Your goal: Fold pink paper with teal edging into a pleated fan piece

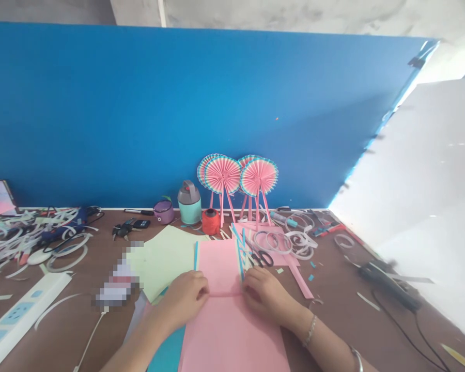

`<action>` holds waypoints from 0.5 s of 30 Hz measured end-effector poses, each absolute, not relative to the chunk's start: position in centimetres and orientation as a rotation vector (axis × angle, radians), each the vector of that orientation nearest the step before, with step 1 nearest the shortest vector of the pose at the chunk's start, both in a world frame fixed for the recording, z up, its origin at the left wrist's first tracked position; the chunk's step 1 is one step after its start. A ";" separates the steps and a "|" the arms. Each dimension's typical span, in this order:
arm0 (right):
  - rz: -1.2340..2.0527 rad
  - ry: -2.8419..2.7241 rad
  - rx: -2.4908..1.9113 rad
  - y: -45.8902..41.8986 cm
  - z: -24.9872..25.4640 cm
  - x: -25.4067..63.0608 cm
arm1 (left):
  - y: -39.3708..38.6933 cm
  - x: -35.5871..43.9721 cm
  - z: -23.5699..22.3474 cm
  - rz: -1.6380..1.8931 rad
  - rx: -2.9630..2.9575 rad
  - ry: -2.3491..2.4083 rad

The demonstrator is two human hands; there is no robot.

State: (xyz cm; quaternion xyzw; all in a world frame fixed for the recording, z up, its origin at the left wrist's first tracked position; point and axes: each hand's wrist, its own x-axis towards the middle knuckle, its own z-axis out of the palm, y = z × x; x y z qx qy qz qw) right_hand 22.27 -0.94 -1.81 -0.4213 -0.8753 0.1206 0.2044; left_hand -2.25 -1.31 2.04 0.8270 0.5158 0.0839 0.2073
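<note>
A pink paper sheet (232,330) with thin blue edge strips lies on the brown table (333,305) in front of me. My left hand (184,298) and my right hand (264,294) both rest on it, fingers curled and pinching a crosswise fold in the pink sheet at its left and right edges. A pale green sheet (165,261) lies under it to the left. Black-handled scissors (261,257) lie just beyond my right hand.
Pink and teal paper fans (238,178) lean on the blue partition (178,113). A red thread spool (211,221), teal bottle (189,202) and purple pot (163,212) stand at the back. Tape curls (294,240), a white power strip (19,315) and a glue gun (387,284) lie around.
</note>
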 end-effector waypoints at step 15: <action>0.735 -2.181 -1.194 -0.3 -1.9 22.5 | -0.7 -3.9 1.7 0.294 2.190 1.435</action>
